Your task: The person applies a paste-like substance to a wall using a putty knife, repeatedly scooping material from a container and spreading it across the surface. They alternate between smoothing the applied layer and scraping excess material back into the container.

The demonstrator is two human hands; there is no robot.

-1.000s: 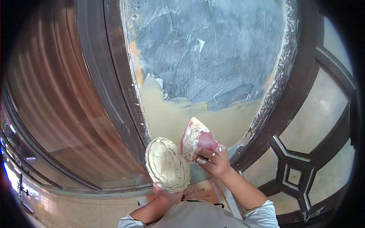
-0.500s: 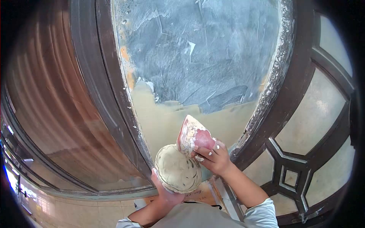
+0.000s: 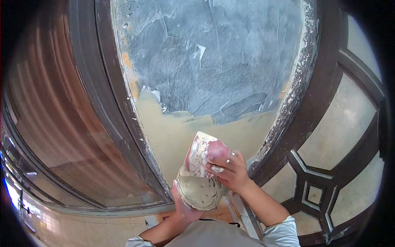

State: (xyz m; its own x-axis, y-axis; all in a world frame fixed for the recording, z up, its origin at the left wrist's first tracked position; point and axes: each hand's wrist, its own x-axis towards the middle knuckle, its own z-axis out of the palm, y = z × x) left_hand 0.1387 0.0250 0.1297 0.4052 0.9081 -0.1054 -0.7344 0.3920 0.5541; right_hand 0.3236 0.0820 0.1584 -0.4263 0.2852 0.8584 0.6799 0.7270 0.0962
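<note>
My right hand (image 3: 229, 171) grips a pink plastic scraper (image 3: 218, 149) smeared with pale putty, and there are putty specks on the fingers. The scraper's lower edge meets the far side of a round container of beige putty (image 3: 201, 193). My left hand (image 3: 184, 206) is wrapped round the container's left side and underside. Behind both hands stands a panel (image 3: 222, 53) with a scuffed blue-grey surface. Its lower part bears a smooth beige putty layer (image 3: 164, 133) with an uneven upper edge.
A dark wooden frame (image 3: 119, 136) borders the panel on the left, with brown curtain-like folds (image 3: 61, 107) beyond. To the right, dark wooden bars (image 3: 317, 181) hold pale panes. Floor tiles (image 3: 86, 230) show at lower left.
The scraper has tilted and come down onto the near putty container, its tip shifting lower. The container has moved slightly right and is now partly covered by the scraper.
</note>
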